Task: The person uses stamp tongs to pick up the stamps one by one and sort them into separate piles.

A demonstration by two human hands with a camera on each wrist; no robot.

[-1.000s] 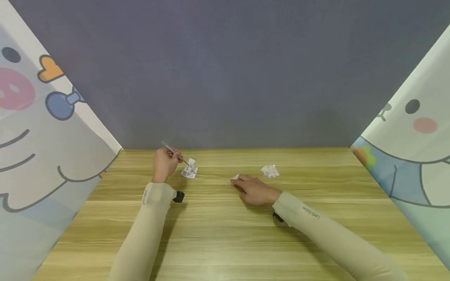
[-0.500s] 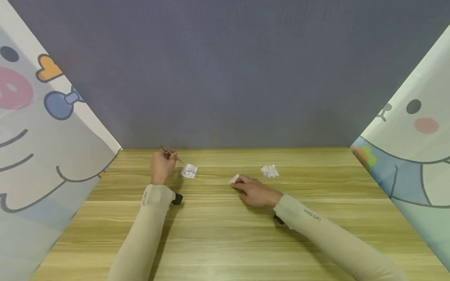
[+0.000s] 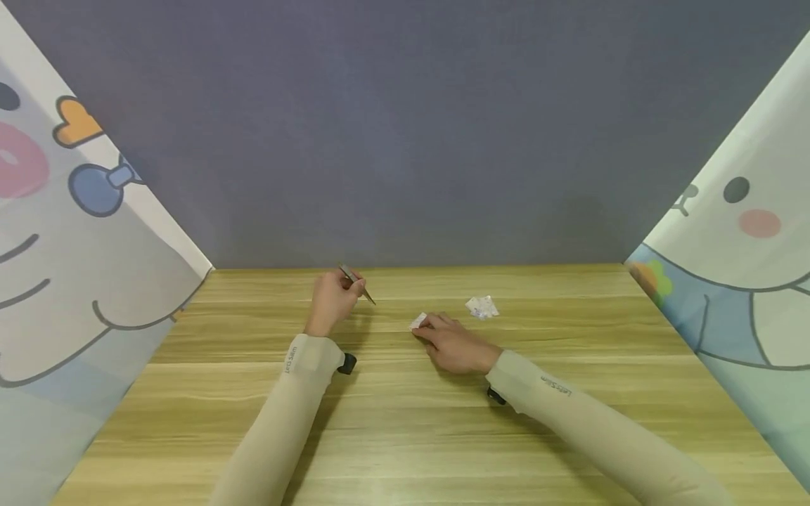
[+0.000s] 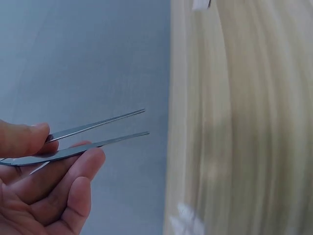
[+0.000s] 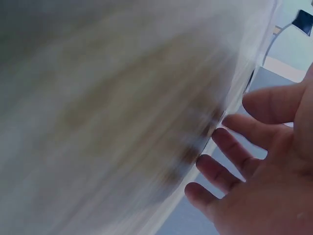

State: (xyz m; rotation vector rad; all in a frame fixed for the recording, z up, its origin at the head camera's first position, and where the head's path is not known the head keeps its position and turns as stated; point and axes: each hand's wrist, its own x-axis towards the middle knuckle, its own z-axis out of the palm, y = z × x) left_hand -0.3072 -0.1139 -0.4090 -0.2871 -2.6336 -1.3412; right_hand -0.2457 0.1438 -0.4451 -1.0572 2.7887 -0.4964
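Note:
My left hand (image 3: pixel 333 299) grips metal tweezers (image 3: pixel 358 284) between thumb and fingers, tips pointing right and down. In the left wrist view the prongs of the tweezers (image 4: pixel 112 128) stand apart, with nothing between them. A pile of small white printed slips (image 4: pixel 187 223) shows at the bottom edge there; in the head view my left hand hides it. At mid-table my right hand (image 3: pixel 457 344) rests low, index finger and thumb at a small white slip (image 3: pixel 418 321). In the right wrist view the fingers (image 5: pixel 234 147) reach the tabletop, fairly straight and spread.
A small overlapping group of white slips (image 3: pixel 483 307) lies behind and right of my right hand. The wood-grain table (image 3: pixel 405 436) meets a grey wall (image 3: pixel 405 140) at its far edge. Cartoon-printed panels (image 3: pixel 740 281) flank both sides.
A slip held in the tweezers was laid on the left pile, and the tweezers let go. My left hand then moved right with the tweezers. My right hand stayed nearly in place at its slip.

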